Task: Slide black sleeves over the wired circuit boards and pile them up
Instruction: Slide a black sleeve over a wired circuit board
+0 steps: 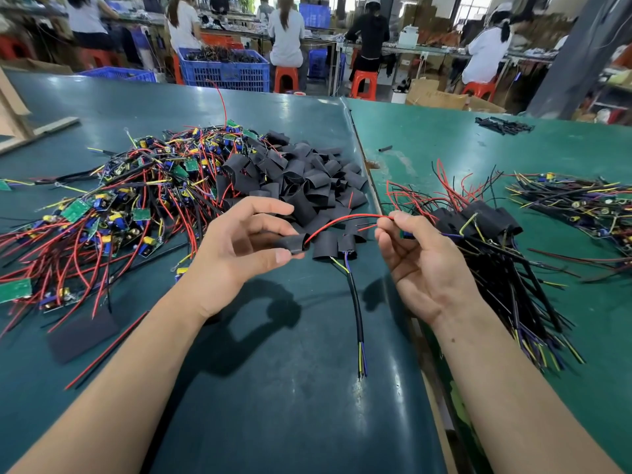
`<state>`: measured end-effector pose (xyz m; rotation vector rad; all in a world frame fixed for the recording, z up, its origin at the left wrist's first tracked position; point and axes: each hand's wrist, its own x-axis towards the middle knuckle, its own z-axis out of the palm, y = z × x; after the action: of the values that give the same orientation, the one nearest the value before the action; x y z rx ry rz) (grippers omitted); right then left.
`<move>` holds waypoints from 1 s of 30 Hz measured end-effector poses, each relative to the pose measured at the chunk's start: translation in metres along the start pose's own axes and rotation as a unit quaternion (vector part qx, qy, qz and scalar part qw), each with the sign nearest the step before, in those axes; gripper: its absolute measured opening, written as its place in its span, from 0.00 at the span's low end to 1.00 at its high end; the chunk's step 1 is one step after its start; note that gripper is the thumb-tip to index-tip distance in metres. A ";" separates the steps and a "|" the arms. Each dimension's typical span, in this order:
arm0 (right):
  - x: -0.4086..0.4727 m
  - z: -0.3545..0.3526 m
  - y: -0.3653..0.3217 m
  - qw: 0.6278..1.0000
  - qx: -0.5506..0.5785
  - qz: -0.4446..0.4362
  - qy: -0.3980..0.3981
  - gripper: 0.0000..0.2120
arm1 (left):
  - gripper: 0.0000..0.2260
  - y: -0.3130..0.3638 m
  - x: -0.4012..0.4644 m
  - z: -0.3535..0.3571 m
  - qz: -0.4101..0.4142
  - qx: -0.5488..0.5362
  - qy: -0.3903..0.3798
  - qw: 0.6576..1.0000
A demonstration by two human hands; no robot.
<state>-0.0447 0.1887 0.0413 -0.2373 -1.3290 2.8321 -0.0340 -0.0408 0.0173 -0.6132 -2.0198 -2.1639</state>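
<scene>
Left hand (239,248) is pinching a black sleeve (293,243) between thumb and forefinger, other fingers curled loose above it. Red wire (342,221) and a black one come out of the sleeve's right end and arc over to the right hand (420,261), which has the wire ends pinched btw thumb and fingertips, palm facing up-ish. There's a bit of blue showing at the right hand's fingers, prob part of the board, can't tell for sure. So the thing being worked on is up in the air btw both hands, above the dark green mat (273,388).

Just behind the hands: big heap of loose black sleeves (307,176), and touching it on the left a tangled pile of bare circuit boards (113,213) w/ red, black and yellow wires. One sleeved unit w/ a black cable (355,302) lies on the mat btw the hands, cable running toward the camera, yellow/blue ends sticking out.

Right of the right hand, on the lighter green table (513,138): pile of finished sleeved boards (485,220), cables fanned out toward the near edge. Farther right another bunch of wired boards (574,203). A flat black sheet (82,336) sits on the mat near the left forearm. Background: ppl on orange stools (286,78) at benches, blue crate (225,70).
</scene>
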 end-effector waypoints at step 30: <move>-0.002 0.000 -0.005 0.999 0.028 0.002 -0.029 0.09 | 0.18 -0.002 0.002 -0.001 -0.021 -0.046 0.005 0.999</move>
<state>-0.0434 0.1917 0.0449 -0.1584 -1.2579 2.8967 -0.0362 -0.0410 0.0160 -0.5740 -1.9546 -2.2903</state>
